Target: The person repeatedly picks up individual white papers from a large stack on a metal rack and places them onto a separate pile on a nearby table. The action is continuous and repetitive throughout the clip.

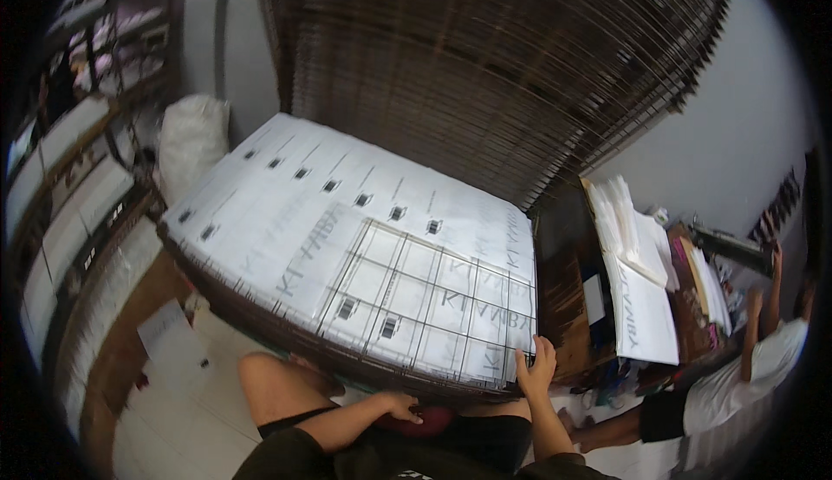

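In front of my knees stands a large drying rack with stacked wire shelves. White printed sheets [260,194] with dark marks cover its lower level. Over their near right part lies a section of wire grid [425,281]. My right hand [537,367] is at the near right corner of the rack, thumb and fingers closed about its edge. My left hand [400,406] is low over my lap, its fingers curled beside a dark red rounded thing [425,421]. Whether anything is inside those fingers is hidden.
Raised wire shelves [485,47] tilt up behind the sheets. Shelving with white stacks [74,211] stands left, near a white wrapped bundle [192,138]. At right, white sheets [637,298] lie on a wooden surface; a person in a white shirt [745,385] is beyond it.
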`<state>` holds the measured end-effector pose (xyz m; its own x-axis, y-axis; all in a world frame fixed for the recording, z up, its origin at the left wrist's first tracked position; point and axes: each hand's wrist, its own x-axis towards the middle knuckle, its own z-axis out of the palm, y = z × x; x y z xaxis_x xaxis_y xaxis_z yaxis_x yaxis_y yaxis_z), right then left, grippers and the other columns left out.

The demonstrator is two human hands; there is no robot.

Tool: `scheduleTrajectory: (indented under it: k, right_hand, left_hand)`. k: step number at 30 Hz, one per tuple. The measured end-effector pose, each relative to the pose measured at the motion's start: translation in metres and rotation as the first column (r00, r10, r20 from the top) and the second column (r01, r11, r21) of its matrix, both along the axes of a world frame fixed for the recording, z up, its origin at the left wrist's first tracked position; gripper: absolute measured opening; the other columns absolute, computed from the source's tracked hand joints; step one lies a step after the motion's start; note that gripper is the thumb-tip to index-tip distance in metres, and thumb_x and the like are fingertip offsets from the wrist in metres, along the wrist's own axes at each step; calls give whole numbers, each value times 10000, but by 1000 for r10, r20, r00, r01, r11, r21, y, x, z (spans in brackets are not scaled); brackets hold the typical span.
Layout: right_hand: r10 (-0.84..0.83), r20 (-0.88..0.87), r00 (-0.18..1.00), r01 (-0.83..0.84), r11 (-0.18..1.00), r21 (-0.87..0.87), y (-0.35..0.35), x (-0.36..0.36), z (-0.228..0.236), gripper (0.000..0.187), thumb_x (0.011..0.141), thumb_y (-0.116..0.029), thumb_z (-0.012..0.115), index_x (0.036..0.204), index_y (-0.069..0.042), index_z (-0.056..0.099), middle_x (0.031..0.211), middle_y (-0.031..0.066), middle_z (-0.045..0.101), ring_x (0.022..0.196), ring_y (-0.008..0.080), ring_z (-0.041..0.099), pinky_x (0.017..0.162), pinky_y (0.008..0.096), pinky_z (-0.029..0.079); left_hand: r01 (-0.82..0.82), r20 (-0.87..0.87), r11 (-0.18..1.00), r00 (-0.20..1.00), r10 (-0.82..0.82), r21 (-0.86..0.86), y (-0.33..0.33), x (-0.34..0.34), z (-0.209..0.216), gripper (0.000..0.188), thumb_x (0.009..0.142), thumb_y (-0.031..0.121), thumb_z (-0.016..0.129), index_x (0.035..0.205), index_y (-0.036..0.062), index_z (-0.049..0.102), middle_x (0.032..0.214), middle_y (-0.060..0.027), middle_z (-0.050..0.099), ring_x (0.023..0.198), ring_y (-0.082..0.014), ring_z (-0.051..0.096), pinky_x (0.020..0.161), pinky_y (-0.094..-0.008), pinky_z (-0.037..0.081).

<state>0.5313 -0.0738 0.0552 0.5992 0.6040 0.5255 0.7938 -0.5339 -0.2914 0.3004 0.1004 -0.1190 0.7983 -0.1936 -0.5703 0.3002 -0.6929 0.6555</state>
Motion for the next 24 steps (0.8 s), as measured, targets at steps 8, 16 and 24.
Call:
scheduleTrajectory:
  k: [8, 16, 24]
  right_hand:
    - [0, -61, 998, 2, 999, 49, -1, -1, -15, 485, 778, -325, 657, 1148, -26, 564, 1204, 208, 486, 1133, 380, 438, 962, 488, 330]
    - [-32, -175, 984, 70, 974, 217, -12, -4, -8, 357, 792, -291, 663, 1028, -26, 620, 1110, 153, 563, 1046, 344, 515, 906, 436, 391]
    - [13, -156, 988, 30, 963, 269, -12, 1, -7, 301, 784, -284, 671, 941, -29, 644, 996, 130, 614, 964, 314, 556, 847, 409, 414]
  left_hand:
    - [-171, 42, 984, 985, 169, 52, 12, -31, -34, 692, 747, 628, 589, 1252, 155, 554, 1229, -146, 571, 1147, -335, 524, 962, -405, 412]
    - [-220, 40, 935, 975, 218, 277, -11, -31, 7, 369, 798, 404, 577, 1143, 279, 617, 1079, -120, 640, 1040, -342, 584, 882, -462, 460]
    - [-244, 76, 914, 970, 232, 324, -13, -31, 17, 394, 811, 452, 570, 1155, 264, 618, 1078, -122, 641, 1033, -325, 593, 882, -440, 470]
